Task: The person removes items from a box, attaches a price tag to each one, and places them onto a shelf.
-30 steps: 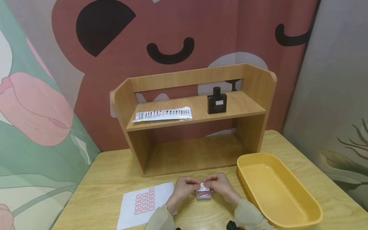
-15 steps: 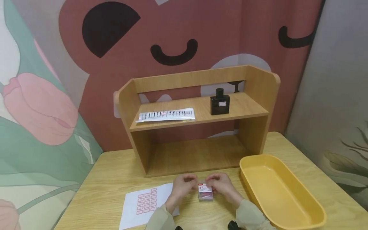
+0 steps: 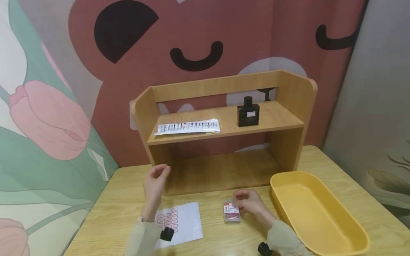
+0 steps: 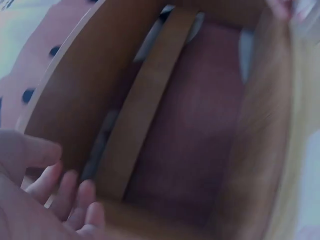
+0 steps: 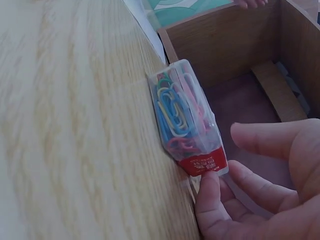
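A small clear box of coloured paper clips with a red and white label is on the table; in the right wrist view the paper clip box shows blue, yellow and pink clips. My right hand is at its right side. A fingertip of the right hand touches the red end, while the thumb stands apart from the box. My left hand is raised in front of the shelf's left side, fingers loosely bent. Nothing shows in the left hand. Below it lies a white sheet of red-bordered stickers, partly covered by the left arm.
A two-level wooden shelf stands at the back of the table. On its upper board are a white printed packet and a black bottle with a small red-bordered sticker. At the right is a yellow tray.
My left hand has left the paper clip box and moved left and up, over the sticker sheet. The right hand stays beside the box. The head view has shifted slightly.
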`<act>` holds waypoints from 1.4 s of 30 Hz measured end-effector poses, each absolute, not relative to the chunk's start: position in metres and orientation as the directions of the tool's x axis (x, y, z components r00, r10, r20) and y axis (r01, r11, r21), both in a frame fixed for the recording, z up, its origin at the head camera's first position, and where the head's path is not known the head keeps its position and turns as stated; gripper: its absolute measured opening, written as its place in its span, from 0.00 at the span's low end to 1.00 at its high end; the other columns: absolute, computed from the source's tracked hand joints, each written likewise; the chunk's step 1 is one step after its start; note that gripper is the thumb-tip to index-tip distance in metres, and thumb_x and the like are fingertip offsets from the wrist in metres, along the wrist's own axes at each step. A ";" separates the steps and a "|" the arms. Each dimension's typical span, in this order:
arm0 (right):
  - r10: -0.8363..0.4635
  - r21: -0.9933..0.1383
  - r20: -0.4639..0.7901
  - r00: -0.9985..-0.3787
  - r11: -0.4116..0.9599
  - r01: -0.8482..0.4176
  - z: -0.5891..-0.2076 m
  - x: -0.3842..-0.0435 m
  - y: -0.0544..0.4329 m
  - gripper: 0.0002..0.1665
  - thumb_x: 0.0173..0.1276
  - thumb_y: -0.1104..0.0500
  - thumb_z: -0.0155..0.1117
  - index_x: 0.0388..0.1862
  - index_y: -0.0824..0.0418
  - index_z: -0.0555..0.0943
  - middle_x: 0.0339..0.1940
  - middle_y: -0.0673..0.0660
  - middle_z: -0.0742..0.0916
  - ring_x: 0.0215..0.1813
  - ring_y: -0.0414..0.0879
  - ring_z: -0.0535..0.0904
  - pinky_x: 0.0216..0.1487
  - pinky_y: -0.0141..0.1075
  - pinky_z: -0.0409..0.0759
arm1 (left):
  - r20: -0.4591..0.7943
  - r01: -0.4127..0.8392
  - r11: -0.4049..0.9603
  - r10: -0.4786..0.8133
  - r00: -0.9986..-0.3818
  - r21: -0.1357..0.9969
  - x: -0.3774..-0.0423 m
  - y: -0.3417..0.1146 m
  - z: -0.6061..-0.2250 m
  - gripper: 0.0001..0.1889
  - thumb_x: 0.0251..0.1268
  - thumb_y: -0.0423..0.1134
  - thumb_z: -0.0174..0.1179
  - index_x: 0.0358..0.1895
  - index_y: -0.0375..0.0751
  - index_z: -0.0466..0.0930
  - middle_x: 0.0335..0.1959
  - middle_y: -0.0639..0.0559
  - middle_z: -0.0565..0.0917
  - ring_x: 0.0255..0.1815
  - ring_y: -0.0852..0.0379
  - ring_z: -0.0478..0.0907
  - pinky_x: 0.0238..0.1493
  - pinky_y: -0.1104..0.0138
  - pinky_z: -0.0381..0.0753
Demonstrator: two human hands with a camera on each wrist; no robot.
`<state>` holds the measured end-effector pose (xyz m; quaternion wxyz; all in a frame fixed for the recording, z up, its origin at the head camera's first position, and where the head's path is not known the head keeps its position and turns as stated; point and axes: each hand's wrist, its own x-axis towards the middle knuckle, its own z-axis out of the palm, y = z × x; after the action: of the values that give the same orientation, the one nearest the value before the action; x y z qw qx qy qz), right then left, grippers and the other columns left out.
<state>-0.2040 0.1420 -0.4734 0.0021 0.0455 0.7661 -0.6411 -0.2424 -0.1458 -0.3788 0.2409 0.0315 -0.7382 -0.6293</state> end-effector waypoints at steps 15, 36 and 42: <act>-0.142 -0.926 0.002 -0.990 0.374 -0.056 -0.475 -0.199 0.145 0.38 0.40 0.68 0.80 0.53 0.74 0.77 0.48 0.61 0.83 0.43 0.49 0.77 0.47 0.43 0.76 | 0.214 0.186 0.106 -0.446 -0.869 0.977 -0.269 -0.179 -0.357 0.23 0.59 0.36 0.67 0.56 0.30 0.75 0.46 0.45 0.80 0.37 0.67 0.75 0.37 0.77 0.74; -0.102 -0.918 0.050 -0.993 0.387 -0.086 -0.467 -0.191 0.140 0.32 0.38 0.73 0.77 0.45 0.73 0.73 0.32 0.58 0.81 0.34 0.47 0.75 0.34 0.36 0.75 | 0.055 0.093 -0.082 -0.386 -0.921 0.992 -0.266 -0.177 -0.347 0.26 0.64 0.40 0.62 0.62 0.30 0.71 0.59 0.44 0.70 0.48 0.56 0.72 0.56 0.66 0.72; -0.136 -0.943 -0.006 -0.991 0.331 -0.040 -0.464 -0.191 0.143 0.23 0.54 0.68 0.71 0.46 0.78 0.76 0.33 0.59 0.82 0.34 0.45 0.77 0.33 0.38 0.80 | 0.051 0.084 -0.070 -0.379 -0.924 0.994 -0.267 -0.178 -0.345 0.26 0.65 0.40 0.62 0.62 0.30 0.70 0.61 0.43 0.70 0.52 0.55 0.71 0.59 0.63 0.70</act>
<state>-0.1914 0.1430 -0.4642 0.0419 -0.0541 0.8146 -0.5759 -0.2669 -0.1781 -0.3454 0.1599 0.1111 -0.6630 -0.7228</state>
